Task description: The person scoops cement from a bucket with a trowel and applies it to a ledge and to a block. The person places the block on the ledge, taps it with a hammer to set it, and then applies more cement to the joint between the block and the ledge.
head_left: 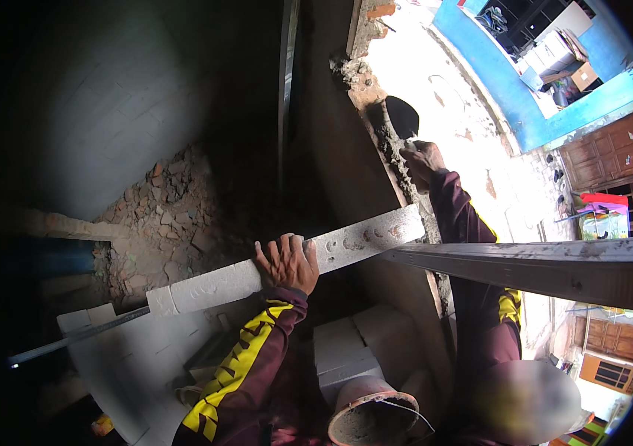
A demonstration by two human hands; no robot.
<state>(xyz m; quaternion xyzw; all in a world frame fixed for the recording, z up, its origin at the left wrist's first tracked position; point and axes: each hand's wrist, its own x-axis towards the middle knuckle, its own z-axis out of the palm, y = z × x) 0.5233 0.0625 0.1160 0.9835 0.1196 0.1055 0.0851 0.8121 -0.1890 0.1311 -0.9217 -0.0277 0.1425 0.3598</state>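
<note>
My left hand (287, 262) grips the top edge of a long white bar-shaped block (354, 241) that slants from lower left up to the right. The fingers curl over it. Farther off, my right hand (422, 160) holds a trowel (402, 115) whose dark blade rests on wet grey mortar along the top of a brick wall (365, 82). Both arms wear maroon sleeves with yellow patterned stripes.
A bucket of mortar (372, 420) stands below, beside stacked white blocks (346, 349). A grey beam (547, 269) crosses at right. At left lie a rubble heap (168, 215) and a thin metal rod (71, 338). Far below are a blue wall (510, 85) and wooden doors (608, 152).
</note>
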